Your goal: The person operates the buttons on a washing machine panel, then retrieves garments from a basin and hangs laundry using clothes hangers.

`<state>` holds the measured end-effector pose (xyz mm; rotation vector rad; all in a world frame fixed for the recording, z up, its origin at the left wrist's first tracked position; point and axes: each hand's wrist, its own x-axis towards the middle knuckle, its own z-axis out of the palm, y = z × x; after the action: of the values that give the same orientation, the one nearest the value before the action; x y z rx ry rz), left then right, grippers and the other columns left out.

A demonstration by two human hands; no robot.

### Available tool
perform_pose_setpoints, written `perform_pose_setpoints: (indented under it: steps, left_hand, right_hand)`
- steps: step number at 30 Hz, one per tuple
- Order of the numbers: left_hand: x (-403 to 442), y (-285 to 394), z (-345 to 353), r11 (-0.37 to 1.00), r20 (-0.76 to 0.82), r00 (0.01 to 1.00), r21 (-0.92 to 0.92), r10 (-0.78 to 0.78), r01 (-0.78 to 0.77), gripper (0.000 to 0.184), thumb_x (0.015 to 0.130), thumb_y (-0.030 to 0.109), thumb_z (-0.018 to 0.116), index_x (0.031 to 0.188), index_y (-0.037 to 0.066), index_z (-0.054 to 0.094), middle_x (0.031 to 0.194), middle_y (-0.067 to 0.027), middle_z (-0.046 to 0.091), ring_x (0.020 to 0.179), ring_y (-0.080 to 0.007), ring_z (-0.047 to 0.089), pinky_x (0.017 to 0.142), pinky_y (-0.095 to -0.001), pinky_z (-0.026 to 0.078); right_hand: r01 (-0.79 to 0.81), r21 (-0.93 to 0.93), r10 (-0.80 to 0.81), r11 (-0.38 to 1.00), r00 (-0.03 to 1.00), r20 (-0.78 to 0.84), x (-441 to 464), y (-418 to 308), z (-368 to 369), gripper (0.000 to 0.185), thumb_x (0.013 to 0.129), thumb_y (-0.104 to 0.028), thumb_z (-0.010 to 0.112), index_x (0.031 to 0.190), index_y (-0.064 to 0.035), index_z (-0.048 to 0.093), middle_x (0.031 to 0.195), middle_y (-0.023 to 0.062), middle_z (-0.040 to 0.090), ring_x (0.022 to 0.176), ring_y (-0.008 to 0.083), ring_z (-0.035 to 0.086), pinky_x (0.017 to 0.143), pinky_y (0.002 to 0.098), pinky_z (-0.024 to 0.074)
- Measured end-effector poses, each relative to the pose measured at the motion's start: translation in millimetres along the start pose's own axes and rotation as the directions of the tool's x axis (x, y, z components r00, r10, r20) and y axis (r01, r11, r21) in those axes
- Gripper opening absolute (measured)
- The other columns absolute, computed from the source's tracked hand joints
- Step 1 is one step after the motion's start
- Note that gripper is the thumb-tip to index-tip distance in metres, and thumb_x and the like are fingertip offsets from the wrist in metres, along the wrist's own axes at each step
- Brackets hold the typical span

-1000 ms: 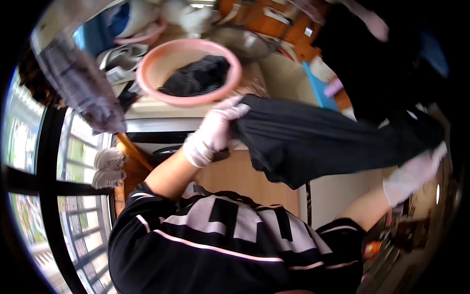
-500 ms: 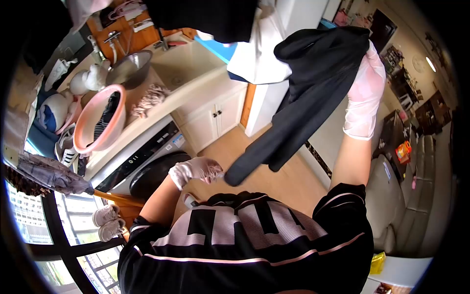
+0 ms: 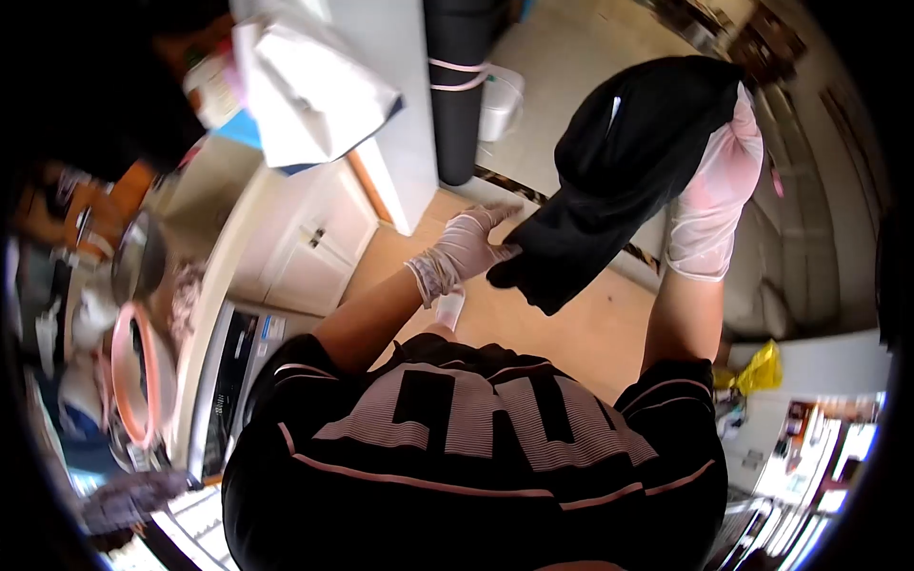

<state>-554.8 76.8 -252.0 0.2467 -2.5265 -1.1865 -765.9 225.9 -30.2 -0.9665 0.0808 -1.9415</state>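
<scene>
A black garment (image 3: 624, 171) hangs from my raised right hand (image 3: 724, 181), whose gloved fingers are closed on its upper edge. Its lower end dangles in front of me, over the floor. My left hand (image 3: 469, 243), in a thin white glove, is beside that lower end with thumb and fingers spread apart and nothing in it. The thumb tip is very near the cloth; whether it touches is unclear. A small white tag shows on the garment.
At the left, a pink basin (image 3: 136, 376) stands on the counter (image 3: 233, 224) near a metal bowl (image 3: 140, 257). White cabinet doors (image 3: 314, 238) are below. A dark rolled item (image 3: 454, 114) stands by a white bin (image 3: 501, 103). A grey sofa (image 3: 795, 209) is at the right.
My left hand let go of the garment and has since moved up and right beside its lower end. The garment now hangs more bunched from my right hand. The view has turned right.
</scene>
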Motion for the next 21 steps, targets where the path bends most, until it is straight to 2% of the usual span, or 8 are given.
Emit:
perform_pose_setpoints:
  steps: [2, 4, 7, 10, 13, 16, 18, 21]
  left_hand:
    - [26, -13, 18, 0.932, 0.138, 0.967, -0.271, -0.212, 0.243, 0.028, 0.084, 0.021, 0.067, 0.105, 0.003, 0.066, 0.095, -0.0117, 0.069, 0.090, -0.0249, 0.064, 0.082, -0.0323, 0.048]
    - [66, -38, 30, 0.740, 0.186, 0.957, -0.607, -0.222, 0.290, 0.024, 0.089, 0.017, 0.061, 0.107, 0.001, 0.064, 0.094, -0.0059, 0.067, 0.087, -0.0186, 0.063, 0.077, -0.0304, 0.049]
    - [123, -35, 9, 0.189, 0.443, 0.834, -0.834, -0.329, 0.518, 0.022, 0.094, 0.015, 0.054, 0.109, 0.001, 0.059, 0.095, -0.0010, 0.063, 0.084, -0.0139, 0.060, 0.076, -0.0291, 0.049]
    - [185, -51, 14, 0.347, 0.357, 0.884, -0.822, -0.301, 0.451, 0.018, 0.095, 0.015, 0.053, 0.104, 0.002, 0.061, 0.090, 0.0026, 0.060, 0.079, -0.0074, 0.054, 0.079, -0.0200, 0.044]
    - [244, -25, 11, 0.728, 0.431, 0.892, -0.568, -0.135, 0.384, 0.020, 0.094, 0.020, 0.057, 0.095, 0.001, 0.063, 0.081, 0.0071, 0.055, 0.075, -0.0030, 0.047, 0.072, -0.0187, 0.042]
    - [297, -10, 31, 0.830, 0.697, 0.690, -0.492, 0.195, 0.262, 0.034, 0.087, 0.022, 0.067, 0.111, -0.001, 0.060, 0.097, -0.0039, 0.064, 0.090, -0.0093, 0.057, 0.083, -0.0233, 0.046]
    - [321, 6, 45, 0.943, 0.791, 0.514, -0.300, 0.332, -0.147, 0.055, 0.079, 0.030, 0.074, 0.121, -0.002, 0.055, 0.113, -0.0152, 0.063, 0.106, -0.0197, 0.058, 0.093, -0.0304, 0.044]
    - [352, 17, 91, 0.945, 0.956, 0.292, 0.108, -0.013, -0.310, 0.077, 0.068, 0.043, 0.078, 0.124, -0.003, 0.053, 0.120, -0.0241, 0.058, 0.113, -0.0322, 0.056, 0.097, -0.0348, 0.043]
  right_hand:
    - [0.060, -0.148, -0.068, 0.987, 0.996, -0.054, -14, -34, -22, 0.036, 0.095, -0.011, 0.036, 0.123, 0.0068, 0.049, 0.126, 0.0190, 0.055, 0.118, 0.0312, 0.051, 0.106, 0.0429, 0.0352]
    - [0.095, -0.208, -0.087, 0.973, 0.995, 0.047, -26, -70, -32, 0.037, 0.095, -0.011, 0.036, 0.127, 0.0062, 0.046, 0.129, 0.0187, 0.053, 0.121, 0.0308, 0.049, 0.108, 0.0424, 0.0330]
    - [0.266, -0.395, -0.339, 0.879, 0.932, -0.128, -75, -135, -56, 0.037, 0.095, -0.009, 0.034, 0.124, 0.0074, 0.049, 0.129, 0.0192, 0.053, 0.124, 0.0312, 0.045, 0.111, 0.0437, 0.0262]
    - [0.386, -0.547, -0.605, 0.743, 0.737, -0.302, -125, -172, -75, 0.031, 0.094, -0.009, 0.043, 0.115, 0.0083, 0.055, 0.124, 0.0203, 0.056, 0.118, 0.0288, 0.051, 0.109, 0.0423, 0.0314]
    - [0.421, -0.542, -0.655, 0.727, 0.662, -0.365, -156, -167, -65, 0.031, 0.094, -0.014, 0.043, 0.117, 0.0046, 0.056, 0.124, 0.0156, 0.057, 0.117, 0.0264, 0.051, 0.109, 0.0416, 0.0306]
    - [0.511, -0.536, -0.721, 0.672, 0.617, -0.315, -236, -180, -76, 0.039, 0.095, -0.016, 0.037, 0.124, 0.0064, 0.050, 0.132, 0.0167, 0.051, 0.126, 0.0288, 0.043, 0.112, 0.0438, 0.0241]
    - [0.492, -0.666, -0.819, 0.560, 0.449, -0.357, -263, -168, -62, 0.038, 0.094, -0.019, 0.038, 0.121, 0.0027, 0.053, 0.128, 0.0160, 0.054, 0.122, 0.0292, 0.047, 0.110, 0.0442, 0.0265]
    - [0.332, -0.864, -0.926, 0.378, 0.143, -0.350, -308, -164, -46, 0.034, 0.093, -0.022, 0.045, 0.114, 0.0012, 0.059, 0.118, 0.0130, 0.062, 0.111, 0.0255, 0.055, 0.106, 0.0423, 0.0322]
